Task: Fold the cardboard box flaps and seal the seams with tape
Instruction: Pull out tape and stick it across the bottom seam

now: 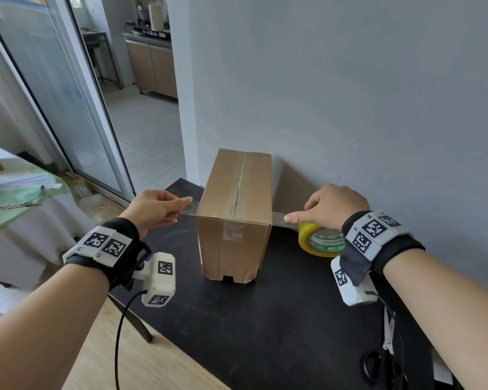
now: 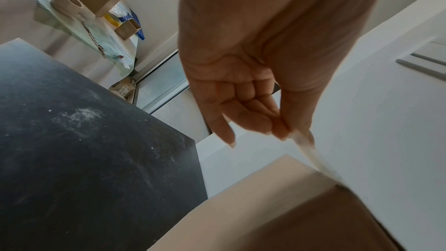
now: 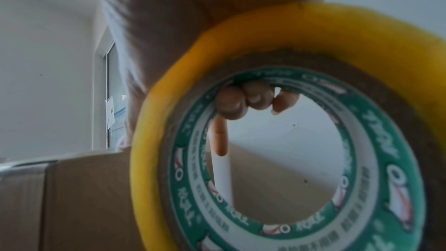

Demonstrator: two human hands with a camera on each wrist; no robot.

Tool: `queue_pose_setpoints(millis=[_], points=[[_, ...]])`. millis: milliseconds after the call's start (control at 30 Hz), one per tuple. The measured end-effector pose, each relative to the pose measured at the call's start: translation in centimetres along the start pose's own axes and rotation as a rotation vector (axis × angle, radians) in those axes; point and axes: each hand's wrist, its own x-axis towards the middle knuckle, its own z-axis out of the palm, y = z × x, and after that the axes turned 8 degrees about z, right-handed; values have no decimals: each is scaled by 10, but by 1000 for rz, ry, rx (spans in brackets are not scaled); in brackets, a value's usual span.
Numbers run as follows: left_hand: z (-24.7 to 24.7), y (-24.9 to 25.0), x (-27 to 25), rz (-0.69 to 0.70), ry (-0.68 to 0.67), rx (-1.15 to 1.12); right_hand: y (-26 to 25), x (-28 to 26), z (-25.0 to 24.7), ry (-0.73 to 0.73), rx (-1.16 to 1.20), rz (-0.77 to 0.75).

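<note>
Scissors point(image 1: 385, 358) lie nearest on the black counter point(image 1: 265, 319), at its right edge. Farther in, the left hand point(image 1: 155, 211) pinches the free end of a clear tape strip point(image 1: 188, 208) stretched across the near top edge of the upright cardboard box point(image 1: 234, 218). On the box's other side, the right hand point(image 1: 334, 206) grips the yellow tape roll point(image 1: 320, 240), fingers hooked through its core. Beyond stands the wall point(image 1: 350, 94).
</note>
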Motion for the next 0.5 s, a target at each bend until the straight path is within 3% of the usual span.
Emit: queue_pose_setpoints(millis=[500], points=[[29, -13, -4, -66, -135, 36, -14, 1, 15, -69, -53, 29]])
